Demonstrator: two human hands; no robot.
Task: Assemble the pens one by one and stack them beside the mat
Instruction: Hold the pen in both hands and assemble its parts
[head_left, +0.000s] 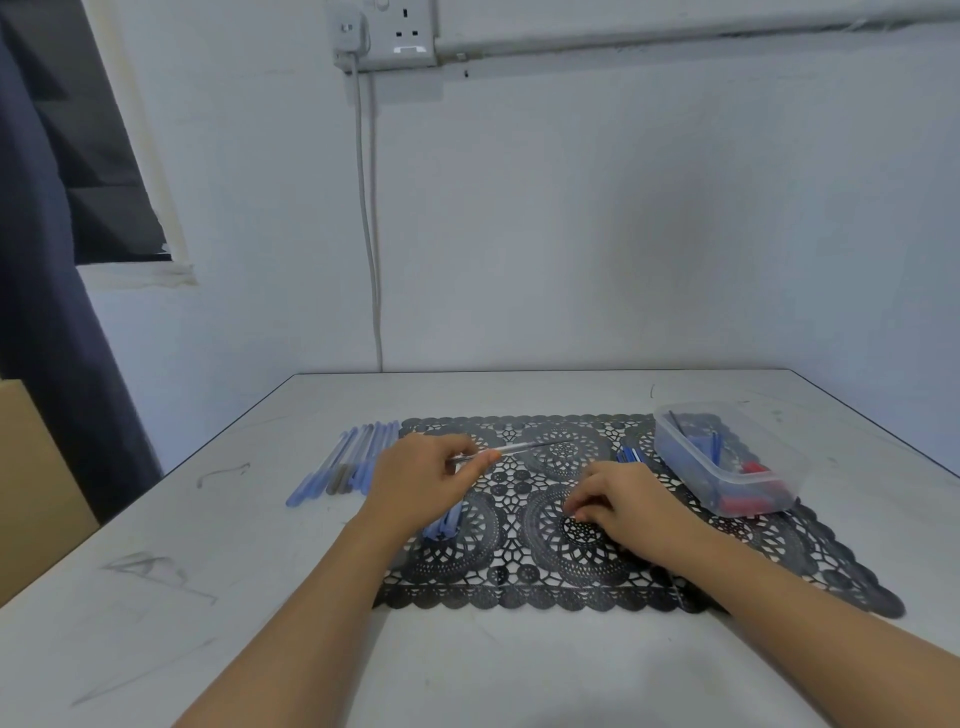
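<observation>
Between my left fingers (480, 457) I pinch a thin pen tube (524, 448) over the mat (779, 540). My right hand (618, 499) curls, maybe on a small part; I cannot tell. Finished pens (353, 460) lie beside the mat. The tube could slip and roll away.

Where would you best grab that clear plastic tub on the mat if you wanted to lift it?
Take the clear plastic tub by its two long side walls, from above, just under the rim. It stands upright and open-topped on the right of the black lace mat, with loose pen parts inside, so a level grip across the narrow width should keep them from spilling.
</observation>
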